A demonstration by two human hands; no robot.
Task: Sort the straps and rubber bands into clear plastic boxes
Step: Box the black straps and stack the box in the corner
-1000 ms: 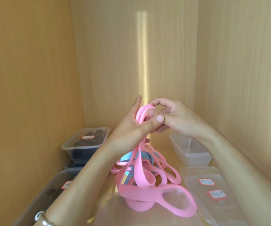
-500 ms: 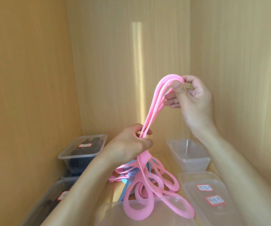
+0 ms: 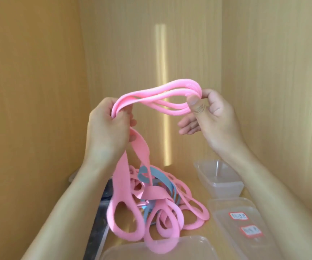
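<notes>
Wooden cabinet walls (image 3: 38, 91) on three sides. Pile of pink bands (image 3: 172, 209) mid-shelf, blue straps (image 3: 158, 175) tangled in it. Pink band loops (image 3: 159, 99) are up in the air above the pile, slack between both hands, with a tail hanging from the left side down into the pile. Left hand (image 3: 108, 132): fingers curled round one end. Right hand (image 3: 213, 119): thumb and forefinger pinch the other end, other fingers loose. Open clear box (image 3: 224, 186) right of the pile. Lidded box (image 3: 226, 207) nearer the camera, two red-edged labels (image 3: 238, 215) on top. Another clear box (image 3: 170, 248) at the bottom edge. Dark box (image 3: 99, 222) left of the pile, mostly hidden.
</notes>
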